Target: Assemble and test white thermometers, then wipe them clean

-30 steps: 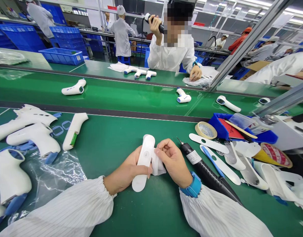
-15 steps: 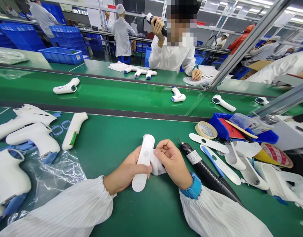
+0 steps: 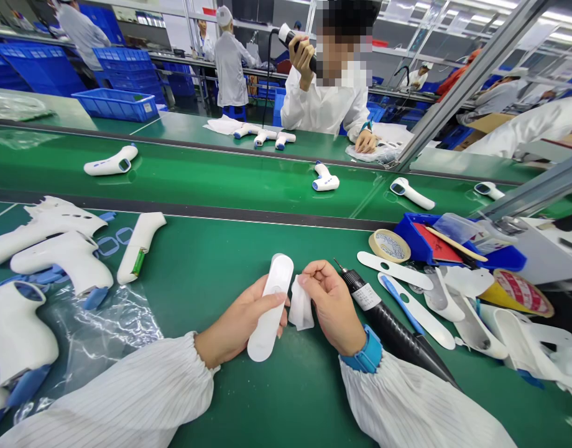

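Note:
A long white rounded plastic cover [image 3: 266,333] is gripped in my left hand [image 3: 246,317], the thumb lying across its face. My right hand [image 3: 335,305] pinches a small white cloth [image 3: 301,308] between thumb and fingertips; the cloth hangs just right of the cover, with a narrow gap between them. Right of my right hand lies a black pen-shaped power tool [image 3: 383,317] with a thin metal tip. Loose white covers [image 3: 421,314] and a blue strip lie beyond it.
White thermometer housings [image 3: 66,258] and a clear plastic bag [image 3: 104,330] lie at left. A tape roll [image 3: 389,246] and a blue tray [image 3: 505,258] stand at right. Thermometers [image 3: 326,177] sit on the green conveyor [image 3: 211,180]. Across it, a co-worker [image 3: 323,106] holds a dark tool.
My right hand has moved slightly right, taking the cloth off the cover. My left thumb has shifted up over the cover's middle. Thermometers on the conveyor have moved left.

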The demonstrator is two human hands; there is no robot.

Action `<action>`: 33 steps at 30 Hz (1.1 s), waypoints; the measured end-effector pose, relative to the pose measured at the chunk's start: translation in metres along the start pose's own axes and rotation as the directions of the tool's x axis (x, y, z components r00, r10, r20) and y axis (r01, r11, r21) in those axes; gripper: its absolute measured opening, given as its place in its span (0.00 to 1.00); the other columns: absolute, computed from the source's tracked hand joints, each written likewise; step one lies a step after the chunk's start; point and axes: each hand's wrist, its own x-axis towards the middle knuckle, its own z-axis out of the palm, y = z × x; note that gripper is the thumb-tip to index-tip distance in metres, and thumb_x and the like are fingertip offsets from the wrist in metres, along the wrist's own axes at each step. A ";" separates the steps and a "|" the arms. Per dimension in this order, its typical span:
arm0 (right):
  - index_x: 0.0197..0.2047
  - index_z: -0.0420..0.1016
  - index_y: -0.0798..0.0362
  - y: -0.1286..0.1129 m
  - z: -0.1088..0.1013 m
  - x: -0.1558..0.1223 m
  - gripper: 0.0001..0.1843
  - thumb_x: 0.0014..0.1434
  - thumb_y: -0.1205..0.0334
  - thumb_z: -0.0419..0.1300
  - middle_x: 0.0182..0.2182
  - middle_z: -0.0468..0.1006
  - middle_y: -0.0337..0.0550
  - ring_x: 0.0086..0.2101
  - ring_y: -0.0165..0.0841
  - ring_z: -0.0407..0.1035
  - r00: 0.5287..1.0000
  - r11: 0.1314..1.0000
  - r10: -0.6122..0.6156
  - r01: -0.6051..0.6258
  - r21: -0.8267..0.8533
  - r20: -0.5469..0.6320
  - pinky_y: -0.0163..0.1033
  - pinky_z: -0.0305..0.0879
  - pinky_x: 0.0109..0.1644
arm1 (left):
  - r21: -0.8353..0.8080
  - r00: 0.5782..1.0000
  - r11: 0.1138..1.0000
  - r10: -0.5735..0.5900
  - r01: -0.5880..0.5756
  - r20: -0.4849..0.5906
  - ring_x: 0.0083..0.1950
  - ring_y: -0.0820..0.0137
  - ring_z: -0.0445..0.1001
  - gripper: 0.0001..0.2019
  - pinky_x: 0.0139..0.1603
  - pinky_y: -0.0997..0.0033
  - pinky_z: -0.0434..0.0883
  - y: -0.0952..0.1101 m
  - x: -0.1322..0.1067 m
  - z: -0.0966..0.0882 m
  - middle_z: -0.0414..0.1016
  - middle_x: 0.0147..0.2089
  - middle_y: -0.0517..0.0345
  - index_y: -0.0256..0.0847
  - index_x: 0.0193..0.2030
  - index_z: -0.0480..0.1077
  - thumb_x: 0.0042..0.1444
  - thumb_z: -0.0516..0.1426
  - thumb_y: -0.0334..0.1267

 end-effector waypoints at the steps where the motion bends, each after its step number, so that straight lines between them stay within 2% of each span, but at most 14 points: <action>1: 0.31 0.63 0.51 0.000 -0.001 0.001 0.11 0.47 0.59 0.62 0.25 0.64 0.34 0.25 0.26 0.59 1.000 1.000 0.005 -0.005 0.010 -0.024 0.32 0.56 0.27 | -0.002 1.000 1.000 -0.001 0.001 -0.008 0.25 0.76 0.64 0.11 0.27 0.74 0.63 0.000 0.000 0.000 0.65 0.27 0.62 0.40 0.41 0.61 0.54 0.55 0.42; 6: 0.33 0.63 0.51 0.004 -0.005 0.006 0.13 0.46 0.59 0.63 0.23 0.64 0.32 0.23 0.26 0.59 0.991 0.995 0.021 -0.008 0.096 -0.135 0.32 0.56 0.26 | 0.031 1.000 0.999 -0.015 0.015 0.025 0.24 0.76 0.64 0.11 0.26 0.75 0.62 -0.002 -0.001 -0.001 0.66 0.25 0.62 0.40 0.39 0.62 0.55 0.54 0.44; 11: 0.34 0.64 0.51 0.005 -0.005 0.007 0.14 0.45 0.58 0.63 0.24 0.65 0.33 0.23 0.26 0.59 0.988 0.995 0.047 -0.033 0.090 -0.150 0.33 0.57 0.26 | 0.024 0.998 1.000 0.000 -0.001 0.069 0.24 0.76 0.64 0.10 0.27 0.74 0.62 -0.003 -0.001 -0.003 0.66 0.25 0.61 0.39 0.36 0.62 0.55 0.54 0.44; 18: 0.38 0.66 0.51 0.003 -0.005 0.007 0.16 0.45 0.59 0.64 0.26 0.66 0.33 0.24 0.26 0.61 0.989 0.990 0.095 -0.083 0.112 -0.109 0.32 0.59 0.27 | 0.009 0.998 1.000 -0.002 0.001 0.060 0.23 0.76 0.65 0.11 0.25 0.75 0.62 -0.002 -0.001 -0.002 0.67 0.26 0.62 0.40 0.41 0.63 0.54 0.55 0.43; 33: 0.40 0.68 0.51 0.002 -0.004 0.007 0.18 0.45 0.60 0.65 0.25 0.67 0.31 0.23 0.24 0.60 0.989 0.979 0.138 -0.127 0.160 -0.059 0.31 0.57 0.27 | 0.060 0.998 0.998 0.010 -0.013 0.059 0.23 0.77 0.64 0.12 0.26 0.74 0.62 -0.002 0.000 -0.002 0.67 0.26 0.63 0.39 0.42 0.60 0.53 0.57 0.39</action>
